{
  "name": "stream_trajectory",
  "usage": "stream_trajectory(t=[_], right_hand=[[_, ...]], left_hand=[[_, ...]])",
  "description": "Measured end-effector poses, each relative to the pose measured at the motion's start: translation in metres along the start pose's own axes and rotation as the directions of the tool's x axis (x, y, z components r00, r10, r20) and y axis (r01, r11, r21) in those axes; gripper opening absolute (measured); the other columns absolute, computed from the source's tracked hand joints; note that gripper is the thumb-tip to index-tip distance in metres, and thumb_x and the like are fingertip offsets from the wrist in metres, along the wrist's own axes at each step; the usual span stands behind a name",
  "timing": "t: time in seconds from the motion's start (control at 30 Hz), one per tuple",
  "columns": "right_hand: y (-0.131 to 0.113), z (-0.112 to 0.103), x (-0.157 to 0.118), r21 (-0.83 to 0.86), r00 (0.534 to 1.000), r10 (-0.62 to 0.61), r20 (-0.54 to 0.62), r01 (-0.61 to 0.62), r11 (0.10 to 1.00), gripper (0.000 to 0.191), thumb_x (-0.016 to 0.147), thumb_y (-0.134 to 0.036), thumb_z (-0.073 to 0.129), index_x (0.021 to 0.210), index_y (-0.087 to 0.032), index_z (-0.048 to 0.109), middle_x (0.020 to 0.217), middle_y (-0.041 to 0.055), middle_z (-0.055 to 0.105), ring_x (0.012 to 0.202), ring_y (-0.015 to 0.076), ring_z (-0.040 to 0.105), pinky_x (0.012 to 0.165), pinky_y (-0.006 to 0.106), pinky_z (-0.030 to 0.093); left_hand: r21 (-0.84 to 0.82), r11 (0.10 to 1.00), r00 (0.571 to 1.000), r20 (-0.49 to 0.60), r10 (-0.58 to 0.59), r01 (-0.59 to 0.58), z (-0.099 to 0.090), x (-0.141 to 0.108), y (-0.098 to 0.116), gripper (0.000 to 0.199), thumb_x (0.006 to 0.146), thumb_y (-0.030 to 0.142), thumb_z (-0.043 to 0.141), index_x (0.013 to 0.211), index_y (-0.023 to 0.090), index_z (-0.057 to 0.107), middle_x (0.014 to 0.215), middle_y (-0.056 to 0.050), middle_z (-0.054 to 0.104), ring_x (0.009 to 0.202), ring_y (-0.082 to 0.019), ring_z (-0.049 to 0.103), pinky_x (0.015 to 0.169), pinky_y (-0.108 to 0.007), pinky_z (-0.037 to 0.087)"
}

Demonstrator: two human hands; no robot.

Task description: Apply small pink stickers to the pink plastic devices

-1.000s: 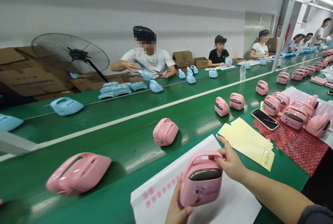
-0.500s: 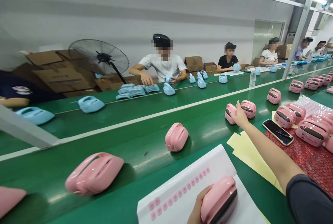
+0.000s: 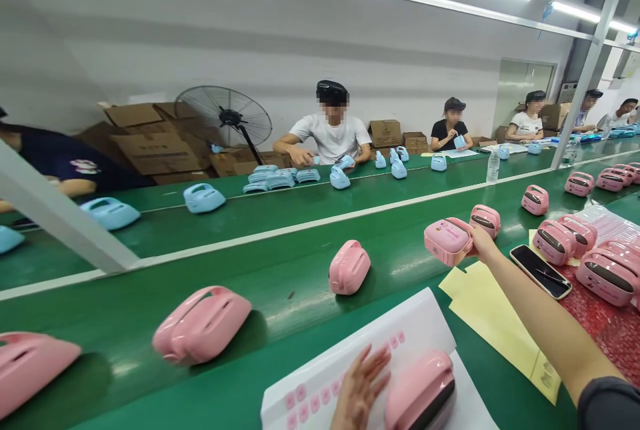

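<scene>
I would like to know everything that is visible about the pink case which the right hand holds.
The pink case is boxy with rounded corners and looks like glossy hard plastic. Its broad face, turned upward and toward the camera, bears a small dark print and lettering too small to read. It is tilted over the green surface; whether it touches that surface is unclear. The right hand grips its right side, near the handle. Another pink case stands close behind, to the right.

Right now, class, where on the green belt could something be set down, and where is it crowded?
The green belt is bare between the rounded pink plastic case mid-belt and the handled case in the right hand. Crowded: beside the black-screened phone, where glossy pink cases cluster near red bubble wrap.
</scene>
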State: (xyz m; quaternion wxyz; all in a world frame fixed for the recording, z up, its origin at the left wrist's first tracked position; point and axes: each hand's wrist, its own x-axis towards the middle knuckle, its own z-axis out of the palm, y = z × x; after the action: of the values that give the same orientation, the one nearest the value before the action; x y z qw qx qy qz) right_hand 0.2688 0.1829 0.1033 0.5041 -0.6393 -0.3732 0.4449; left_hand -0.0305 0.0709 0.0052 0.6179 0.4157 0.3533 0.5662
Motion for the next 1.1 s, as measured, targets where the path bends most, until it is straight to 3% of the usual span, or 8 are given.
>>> stream_trajectory(t=[0.13,0.3,0.47,0.67,0.73,0.83,0.97,1.1], right_hand=[[-0.003,0.006,-0.038,0.089,0.988,-0.008,0.155,-0.006,0.996,0.031,0.081,-0.038,0.051,0.100,-0.015,0.061,0.070,0.0018,0.063,0.051,0.0124,0.054,0.046,0.024,0.044],[-0.012,0.022,-0.084,0.036,0.949,0.003,0.314,-0.015,0.999,0.037,0.070,-0.028,0.059,0.107,-0.019,0.059,0.067,-0.0020,0.060,0.049,0.0110,0.051,0.047,0.022,0.040],[-0.036,0.053,-0.127,-0.131,0.891,-0.022,0.453,0.091,0.987,0.061,0.065,-0.014,0.055,0.125,-0.021,0.050,0.087,0.0017,0.064,0.066,0.0154,0.058,0.063,0.028,0.045],[-0.055,0.087,-0.136,-0.302,0.870,-0.076,0.487,0.250,0.920,0.061,0.076,-0.028,0.053,0.135,-0.016,0.037,0.110,0.0115,0.060,0.090,0.0246,0.059,0.074,0.035,0.047],[-0.052,0.093,-0.139,-0.227,0.864,-0.101,0.493,0.240,0.944,0.057,0.083,-0.042,0.046,0.133,-0.017,0.035,0.107,0.0122,0.060,0.082,0.0228,0.061,0.066,0.034,0.049],[-0.038,0.095,-0.155,-0.013,0.840,-0.159,0.518,0.194,0.981,0.061,0.087,-0.061,0.028,0.132,-0.021,0.033,0.099,0.0106,0.061,0.072,0.0191,0.061,0.056,0.031,0.049],[-0.009,0.093,-0.187,0.172,0.797,-0.307,0.520,0.255,0.952,0.078,0.077,-0.077,0.024,0.131,-0.022,0.035,0.107,0.0115,0.060,0.096,0.0234,0.058,0.073,0.036,0.049],[0.012,0.092,-0.208,0.213,0.743,-0.535,0.401,0.492,0.844,0.082,0.077,-0.077,0.027,0.133,-0.019,0.034,0.115,0.0134,0.057,0.108,0.0271,0.053,0.093,0.044,0.039]], left_hand=[[0.082,0.988,0.982,-0.127,0.142,-0.133,0.021,-0.008,0.027,0.041,0.066,0.049,0.070,0.102,0.031,0.064,0.104,-0.004,0.069,0.101,-0.028,0.059,0.083,-0.037,0.046],[0.005,0.996,0.996,0.007,-0.094,0.094,0.051,-0.024,0.052,0.057,0.068,0.067,0.056,0.106,0.025,0.064,0.104,-0.010,0.070,0.099,-0.033,0.061,0.083,-0.043,0.045],[-0.108,0.984,0.990,0.045,-0.136,0.140,0.054,-0.022,0.075,0.060,0.062,0.061,0.065,0.107,0.021,0.065,0.109,-0.010,0.069,0.111,-0.035,0.054,0.090,-0.044,0.044],[-0.257,0.949,0.981,-0.017,-0.194,0.183,0.042,-0.023,0.096,0.024,0.062,0.035,0.071,0.077,0.016,0.070,0.068,-0.005,0.072,0.060,-0.024,0.065,0.049,-0.032,0.053],[-0.328,0.935,0.984,-0.068,-0.167,0.136,0.045,-0.031,0.095,0.021,0.061,0.033,0.072,0.075,0.018,0.070,0.066,-0.004,0.072,0.053,-0.021,0.064,0.042,-0.030,0.052],[-0.398,0.916,0.977,-0.209,-0.040,-0.048,0.051,-0.044,0.083,0.031,0.056,0.038,0.076,0.082,0.023,0.070,0.075,-0.001,0.073,0.067,-0.023,0.067,0.056,-0.034,0.057],[-0.236,0.923,0.926,-0.304,0.226,-0.303,0.044,-0.060,0.053,0.051,0.047,0.039,0.081,0.095,0.028,0.067,0.085,0.000,0.073,0.092,-0.027,0.065,0.079,-0.038,0.054],[-0.026,0.990,0.948,-0.293,0.125,-0.138,0.022,-0.076,0.029,0.056,0.037,0.032,0.086,0.090,0.030,0.068,0.090,0.001,0.073,0.107,-0.035,0.057,0.096,-0.049,0.041]])
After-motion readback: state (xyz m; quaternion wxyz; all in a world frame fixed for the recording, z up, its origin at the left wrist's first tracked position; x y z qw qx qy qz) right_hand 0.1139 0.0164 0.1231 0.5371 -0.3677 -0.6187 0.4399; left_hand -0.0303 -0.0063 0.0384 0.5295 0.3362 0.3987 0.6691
